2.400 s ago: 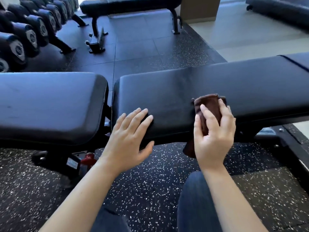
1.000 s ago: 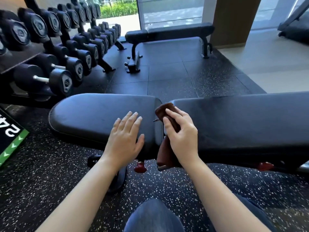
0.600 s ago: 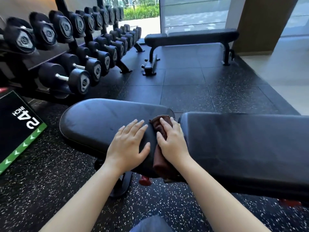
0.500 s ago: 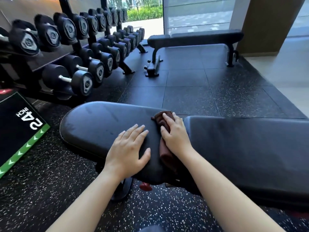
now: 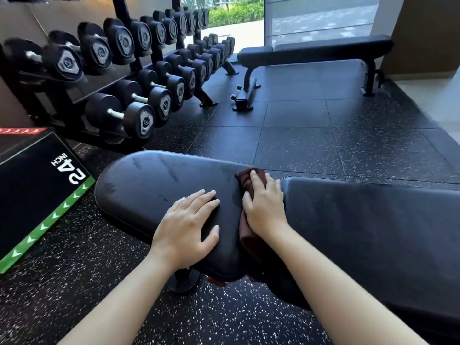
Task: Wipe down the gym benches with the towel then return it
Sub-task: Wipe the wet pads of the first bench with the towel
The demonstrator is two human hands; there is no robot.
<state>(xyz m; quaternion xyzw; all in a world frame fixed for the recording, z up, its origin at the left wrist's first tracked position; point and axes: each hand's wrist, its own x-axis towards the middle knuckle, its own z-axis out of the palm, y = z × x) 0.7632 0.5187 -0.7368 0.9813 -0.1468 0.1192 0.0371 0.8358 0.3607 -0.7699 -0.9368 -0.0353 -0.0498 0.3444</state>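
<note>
The right hand (image 5: pixel 265 207) lies palm-down on the brown towel (image 5: pixel 245 179). Its fingers (image 5: pixel 258 181) are nearly straight and close together, pressing the cloth flat rather than gripping it, with the thumb along the towel's left side. The towel sits at the right end of the seat pad (image 5: pixel 154 185), just beside the gap to the back pad (image 5: pixel 361 220). It is draped across the pad so that its lower part hangs over the near edge below the wrist, probably so one pass cleans both the top and the rounded edge. The left hand (image 5: pixel 186 227) rests flat on the same surface (image 5: pixel 139 195), fingers spread and straight, holding nothing; it likely braces the leaning body. Faint smudges show toward the pad's rounded left end, so the wipe probably runs that way next. A second bench (image 5: pixel 311 52) stands well apart near the dumbbell rack (image 5: pixel 139 95), so the job looks only partway done and the towel is not yet returned.
</note>
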